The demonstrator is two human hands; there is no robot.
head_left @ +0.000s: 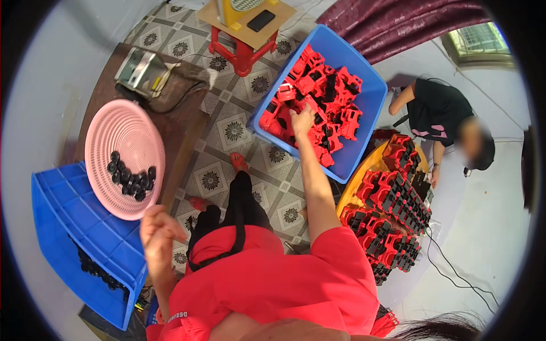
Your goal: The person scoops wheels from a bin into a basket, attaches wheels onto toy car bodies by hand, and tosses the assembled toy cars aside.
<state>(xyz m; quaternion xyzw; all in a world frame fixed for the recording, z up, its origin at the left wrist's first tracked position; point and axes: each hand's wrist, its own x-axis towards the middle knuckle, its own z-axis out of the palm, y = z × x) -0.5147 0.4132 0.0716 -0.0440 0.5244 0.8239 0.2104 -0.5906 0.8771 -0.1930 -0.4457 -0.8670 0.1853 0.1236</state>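
My right hand [302, 120] reaches down into a large blue bin [359, 149] with its fingers closed on a red plastic toy-vehicle part [307, 104]. Many similar red and black parts [342, 85] are heaped around it. On the left, my left hand [159, 230] hovers at the near rim of a pink perforated basket [149, 122], its fingers loosely bent and a little blurred. I see nothing in that hand. Small black wheels [133, 183] lie together in the basket.
A tilted blue crate [85, 210] with black pieces stands beneath the basket. A metal device [142, 71] sits on the brown table [176, 122]. At right, assembled red-black parts [389, 199] crowd a yellow round table [352, 196], near another person [446, 108]. A red stool [242, 57] stands ahead.
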